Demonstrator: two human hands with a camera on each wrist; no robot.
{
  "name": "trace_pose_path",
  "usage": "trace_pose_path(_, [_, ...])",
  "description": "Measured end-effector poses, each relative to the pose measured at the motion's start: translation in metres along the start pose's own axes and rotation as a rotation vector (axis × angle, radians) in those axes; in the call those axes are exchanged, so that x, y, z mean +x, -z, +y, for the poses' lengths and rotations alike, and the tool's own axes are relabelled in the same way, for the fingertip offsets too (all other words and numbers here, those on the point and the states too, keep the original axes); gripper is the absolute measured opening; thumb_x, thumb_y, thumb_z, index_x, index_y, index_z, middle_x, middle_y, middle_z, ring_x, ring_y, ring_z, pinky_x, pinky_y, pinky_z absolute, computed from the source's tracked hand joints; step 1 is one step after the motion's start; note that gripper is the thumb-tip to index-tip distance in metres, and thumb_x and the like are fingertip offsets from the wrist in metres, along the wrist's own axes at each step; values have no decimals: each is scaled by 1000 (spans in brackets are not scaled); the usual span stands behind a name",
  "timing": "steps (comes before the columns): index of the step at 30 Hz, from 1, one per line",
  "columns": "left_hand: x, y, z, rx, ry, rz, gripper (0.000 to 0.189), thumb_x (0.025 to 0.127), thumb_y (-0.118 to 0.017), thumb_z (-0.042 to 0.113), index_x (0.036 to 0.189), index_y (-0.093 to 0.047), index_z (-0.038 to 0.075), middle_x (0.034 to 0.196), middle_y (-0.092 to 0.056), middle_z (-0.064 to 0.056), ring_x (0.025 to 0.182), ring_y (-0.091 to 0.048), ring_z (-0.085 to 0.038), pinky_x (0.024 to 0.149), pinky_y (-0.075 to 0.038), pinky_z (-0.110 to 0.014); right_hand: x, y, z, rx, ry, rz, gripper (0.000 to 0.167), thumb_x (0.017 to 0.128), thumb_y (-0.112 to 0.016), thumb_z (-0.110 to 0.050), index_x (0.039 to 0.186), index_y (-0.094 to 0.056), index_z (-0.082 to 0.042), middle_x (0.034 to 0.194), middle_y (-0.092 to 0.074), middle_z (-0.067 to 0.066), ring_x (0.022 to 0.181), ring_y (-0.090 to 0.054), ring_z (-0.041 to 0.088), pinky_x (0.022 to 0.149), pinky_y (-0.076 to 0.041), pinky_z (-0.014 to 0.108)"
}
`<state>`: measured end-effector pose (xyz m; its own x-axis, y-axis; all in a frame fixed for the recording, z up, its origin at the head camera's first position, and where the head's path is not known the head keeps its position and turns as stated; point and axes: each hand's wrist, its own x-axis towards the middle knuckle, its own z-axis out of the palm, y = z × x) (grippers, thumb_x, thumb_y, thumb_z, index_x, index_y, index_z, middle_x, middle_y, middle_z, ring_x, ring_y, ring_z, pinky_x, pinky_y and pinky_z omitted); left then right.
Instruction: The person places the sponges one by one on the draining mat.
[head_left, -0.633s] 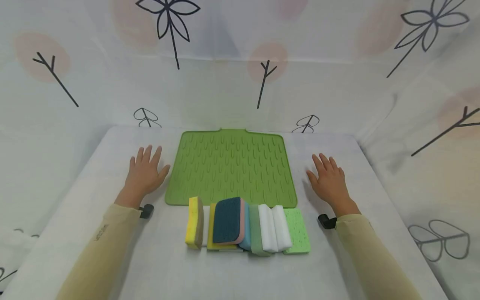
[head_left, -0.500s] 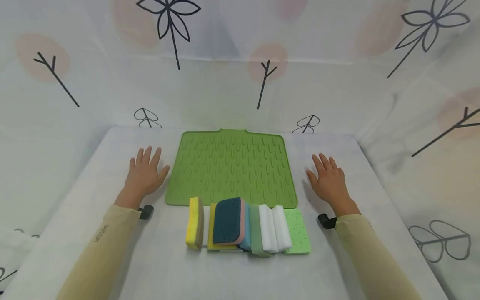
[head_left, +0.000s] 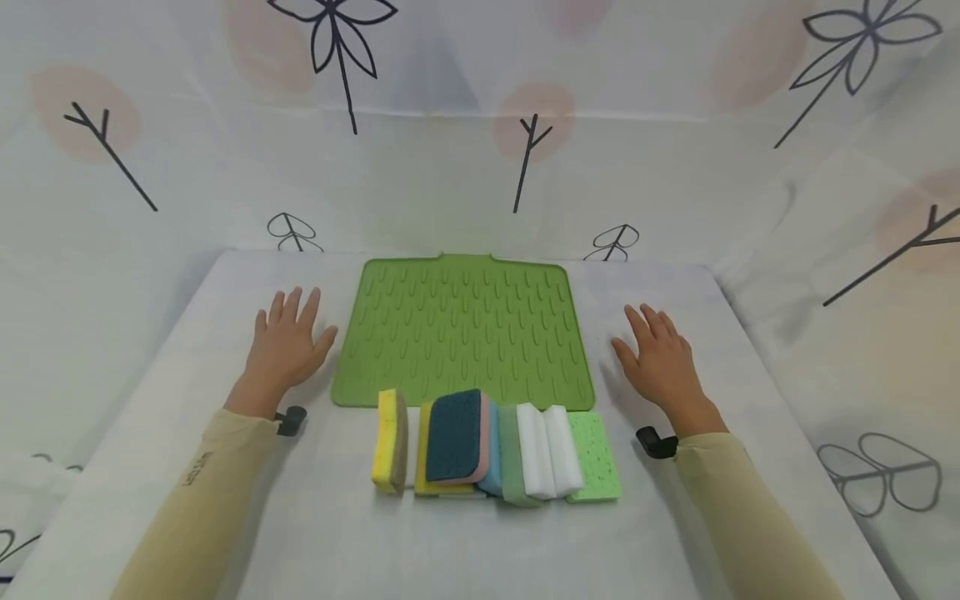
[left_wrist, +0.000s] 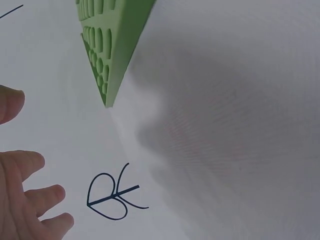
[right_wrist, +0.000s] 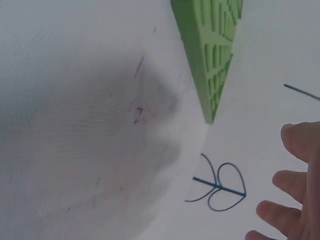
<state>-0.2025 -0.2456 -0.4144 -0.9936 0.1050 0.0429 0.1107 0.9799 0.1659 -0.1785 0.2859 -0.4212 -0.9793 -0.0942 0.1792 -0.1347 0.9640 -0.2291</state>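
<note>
My left hand (head_left: pixel 283 346) is held over the white table, left of a green ridged mat (head_left: pixel 461 333), with fingers spread and nothing in it. On the mat's other side my right hand (head_left: pixel 662 358) is likewise spread and holds nothing. A row of sponges lies along the mat's near edge: a yellow sponge (head_left: pixel 387 442) on edge at the left, a dark blue scouring sponge (head_left: pixel 453 437) leaning on top, a pale green sponge (head_left: pixel 514 458), a white ridged sponge (head_left: pixel 549 454) and a flat bright green sponge (head_left: pixel 596 458) at the right. Parts of a light blue sponge (head_left: pixel 491 467) show between them.
The table (head_left: pixel 450 550) is covered in white cloth. Behind it rises a white backdrop (head_left: pixel 420 183) printed with leaves and twigs. A black wrist camera (head_left: pixel 291 421) sits at the left cuff, and another black camera (head_left: pixel 657 442) at the right.
The head view has tilted very slightly, shifting the scene up a little. Both hands stay beside the mat, and the mat and sponges keep their places.
</note>
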Motion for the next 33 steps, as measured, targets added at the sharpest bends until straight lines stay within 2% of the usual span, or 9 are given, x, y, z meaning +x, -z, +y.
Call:
trace_pose_path(4, [-1,1,2,-10,5,-13,70,100,-32,44,155,-14,4,157,-15,-28,144,-8,-51,113,-9,-69,-4,3,-3,33,-3,-16,62,101,-45,-35,152,-26,-5,154,-25,28,138,-24,52,99,-29,74])
trace_pose_path(10, [-4,-2,4,-43,9,-41,69,101,-32,41,154,-13,1,155,-20,-31,143,-12,-52,113,-12,-69,-15,8,-10,131,-3,-71,65,101,-44,-40,154,-22,-12,158,-20,21,139,-24,50,102,-25,74])
trace_pose_path(17, [-4,-8,4,-84,11,-57,67,102,-32,38,153,-15,-2,151,-27,-32,138,-24,-51,111,-23,-65,-29,12,-21,205,44,-129,66,100,-45,-44,154,-23,-14,158,-22,20,141,-24,48,106,-26,69])
trace_pose_path(21, [-3,-12,5,-133,30,-94,68,102,-31,39,153,-14,-1,151,-26,-33,138,-26,-51,110,-25,-65,-38,13,-26,227,50,-159,67,99,-46,-47,154,-25,-15,157,-26,19,141,-26,46,106,-27,68])
trace_pose_path(26, [-2,-15,6,-168,63,-146,68,102,-29,40,154,-11,1,151,-26,-33,137,-26,-52,110,-25,-65,-53,14,-27,257,112,-205,63,99,-50,-42,152,-30,-15,157,-28,16,141,-28,43,106,-30,66])
trace_pose_path(33, [1,-19,8,-202,83,-195,68,102,-30,41,154,-13,1,152,-26,-33,138,-24,-52,111,-23,-64,-69,18,-26,307,196,-283,63,95,-57,-24,152,-30,-21,159,-26,7,141,-32,39,102,-38,62])
